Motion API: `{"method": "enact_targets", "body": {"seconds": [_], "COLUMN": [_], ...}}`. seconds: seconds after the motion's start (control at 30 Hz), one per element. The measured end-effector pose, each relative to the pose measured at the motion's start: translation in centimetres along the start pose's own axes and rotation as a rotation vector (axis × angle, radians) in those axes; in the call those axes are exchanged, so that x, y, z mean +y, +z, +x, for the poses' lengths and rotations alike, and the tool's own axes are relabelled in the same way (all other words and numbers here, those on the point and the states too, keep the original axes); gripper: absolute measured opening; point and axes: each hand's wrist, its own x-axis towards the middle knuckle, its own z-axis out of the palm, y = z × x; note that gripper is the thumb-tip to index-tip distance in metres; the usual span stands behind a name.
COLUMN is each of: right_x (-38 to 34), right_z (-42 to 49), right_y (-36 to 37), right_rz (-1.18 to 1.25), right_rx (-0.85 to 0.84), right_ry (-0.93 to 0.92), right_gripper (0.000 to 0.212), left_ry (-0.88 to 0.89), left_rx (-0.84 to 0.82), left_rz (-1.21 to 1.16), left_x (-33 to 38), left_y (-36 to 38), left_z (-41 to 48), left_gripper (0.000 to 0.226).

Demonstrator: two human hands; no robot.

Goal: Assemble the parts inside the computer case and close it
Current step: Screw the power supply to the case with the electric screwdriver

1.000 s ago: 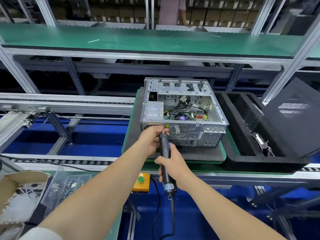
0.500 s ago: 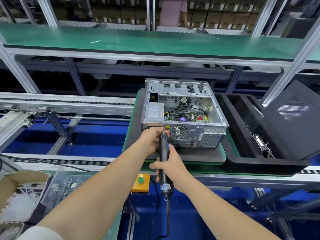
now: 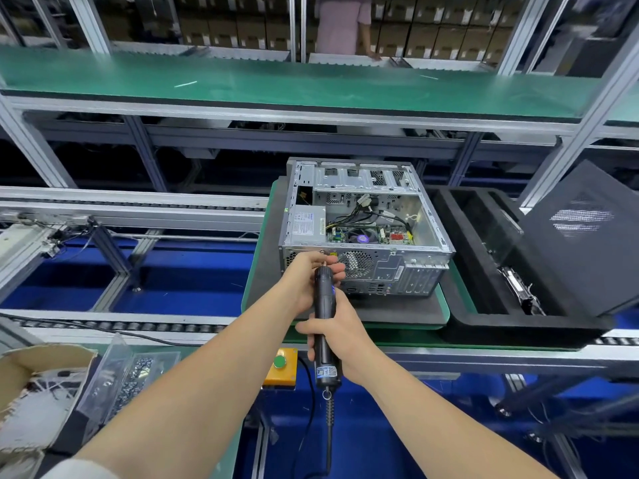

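Your computer case [image 3: 366, 229] sits in the middle of the frame. It lies on its side with the open face up, so you look down onto the power supply, cables and board inside. It rests on a dark mat [image 3: 397, 311] that lies on a green pallet [image 3: 445, 307] on the conveyor line.

Your right hand [image 3: 340, 331], lower centre, is wrapped round the body of the black electric screwdriver [image 3: 323, 299]. The driver points up the frame at the case's rear panel, just left of the round fan grille. Your left hand [image 3: 309, 276] is curled round the driver's nose, fingers pinched at the bit where it meets the panel. The screw itself is hidden behind your fingers. The driver's cord hangs toward the bottom edge.

At the right of the frame a black foam tray [image 3: 518, 328] stands just beside the pallet, and a dark perforated side panel [image 3: 587, 243] leans in it. At lower left you have a clear bag of screws [image 3: 135, 371] and a cardboard box [image 3: 41, 361]. A yellow box with 1 green button [image 3: 280, 366] sits just below the pallet's near edge.
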Motion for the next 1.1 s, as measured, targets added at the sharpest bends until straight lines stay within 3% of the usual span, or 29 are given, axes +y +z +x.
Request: {"method": "enact_targets", "body": {"seconds": [0.13,0.37,0.8,1.1], "right_x": [-0.1,-0.19,-0.59,0.03], "right_z": [-0.02,-0.01,-0.1,-0.22], "right_y": [0.13,0.44,0.59,-0.23], "right_rz": [-0.007,-0.014,-0.007,0.035], "right_rx": [0.01,0.016,0.023,0.043], "right_ry": [0.007,-0.008,0.025,0.049], "right_gripper": [0.072,0.064,0.068,0.055], "left_ry": [0.014,0.013,0.003,-0.026], "left_rx": [0.009,0.049,0.088,0.076], "left_rz": [-0.123,-0.096,-0.049,-0.066], "left_x": [-0.3,-0.21,-0.11,-0.91], "left_y": [0.01,0.0,0.42,0.47], "left_z": [0.25,0.13,-0.35,-0.04], "left_gripper": [0.02,0.02,0.022,0.021]}}
